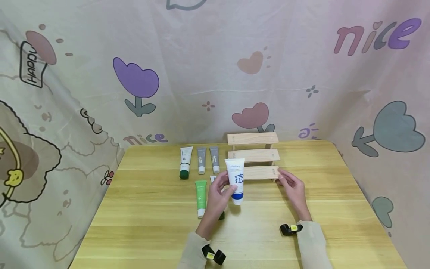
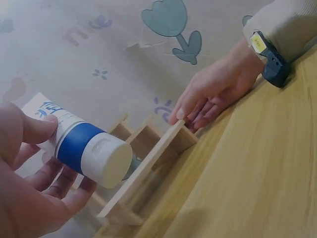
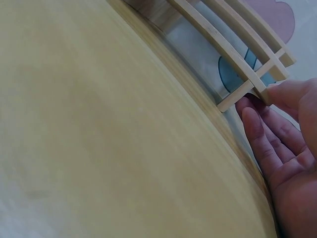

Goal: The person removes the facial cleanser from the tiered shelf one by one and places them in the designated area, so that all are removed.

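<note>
My left hand (image 1: pixel 218 196) holds a white squeeze tube (image 1: pixel 236 175) with a blue band, pinched between thumb and fingers, its cap downward. The tube is in front of the left end of a three-step wooden display rack (image 1: pixel 262 172) and hides part of its lowest step. In the left wrist view, the white cap (image 2: pixel 108 161) points toward the rack. At the rack's right end, my right hand (image 1: pixel 293 187) grips the tip of the lowest step. The right wrist view has the thumb (image 3: pixel 287 94) against that step's end and the other fingers below.
Left of the rack lie a white tube with a green cap (image 1: pixel 186 162) and two grey tubes (image 1: pixel 201 160). Nearer is a green tube (image 1: pixel 201 198); beside it another dark-capped tube (image 1: pixel 222 215) is mostly behind my left hand. A patterned cloth (image 1: pixel 201 74) hangs behind the wooden table (image 1: pixel 141 209).
</note>
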### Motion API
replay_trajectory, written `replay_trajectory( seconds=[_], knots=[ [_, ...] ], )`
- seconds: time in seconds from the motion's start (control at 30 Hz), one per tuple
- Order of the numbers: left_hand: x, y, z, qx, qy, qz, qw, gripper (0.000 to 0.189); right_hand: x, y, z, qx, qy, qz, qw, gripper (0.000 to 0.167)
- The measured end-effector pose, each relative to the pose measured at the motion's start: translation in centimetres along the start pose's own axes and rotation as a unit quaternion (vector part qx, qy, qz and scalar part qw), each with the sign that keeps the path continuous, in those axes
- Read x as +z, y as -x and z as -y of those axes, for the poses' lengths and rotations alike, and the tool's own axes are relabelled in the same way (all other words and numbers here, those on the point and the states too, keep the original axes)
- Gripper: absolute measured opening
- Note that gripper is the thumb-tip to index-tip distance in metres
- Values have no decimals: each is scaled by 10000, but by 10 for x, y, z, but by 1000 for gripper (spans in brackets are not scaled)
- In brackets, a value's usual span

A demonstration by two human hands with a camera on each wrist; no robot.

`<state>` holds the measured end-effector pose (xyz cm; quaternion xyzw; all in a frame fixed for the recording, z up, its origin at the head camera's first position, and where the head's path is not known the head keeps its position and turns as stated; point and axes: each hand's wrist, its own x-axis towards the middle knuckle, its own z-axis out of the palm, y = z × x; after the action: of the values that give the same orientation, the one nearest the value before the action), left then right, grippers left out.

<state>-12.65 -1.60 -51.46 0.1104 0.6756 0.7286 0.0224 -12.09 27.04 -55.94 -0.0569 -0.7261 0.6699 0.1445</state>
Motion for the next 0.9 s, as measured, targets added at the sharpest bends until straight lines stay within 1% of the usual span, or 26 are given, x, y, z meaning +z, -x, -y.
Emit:
replay_trajectory(
  seconds=[0.1,0.27,0.47,0.57,0.7,0.8,0.9],
  knots=[
    [-10,8,-1,-155,-99,-115,9998,47,0,0,-2,-3,-33,8,10000,32],
    [-27,22,-1,-378,-102,-365,9986,48,0,0,-1,55,17,24,10000,33],
    [-45,32,1,-531,-334,-636,9960,49,-2,-1,-3,-22,64,18,10000,33],
    [-52,36,3,-546,-376,-748,9950,48,-4,-3,-15,-66,-33,0,10000,33],
    [-63,42,4,-574,-390,-992,9926,48,-6,-7,-34,-51,-52,-86,9999,34],
    [-74,47,4,-722,-482,-1205,9889,49,-5,-8,-39,-73,-3,-117,9999,35],
    [-85,51,6,-906,-576,-1375,9847,50,-5,-9,-39,-105,43,-154,9998,36]
  ],
)
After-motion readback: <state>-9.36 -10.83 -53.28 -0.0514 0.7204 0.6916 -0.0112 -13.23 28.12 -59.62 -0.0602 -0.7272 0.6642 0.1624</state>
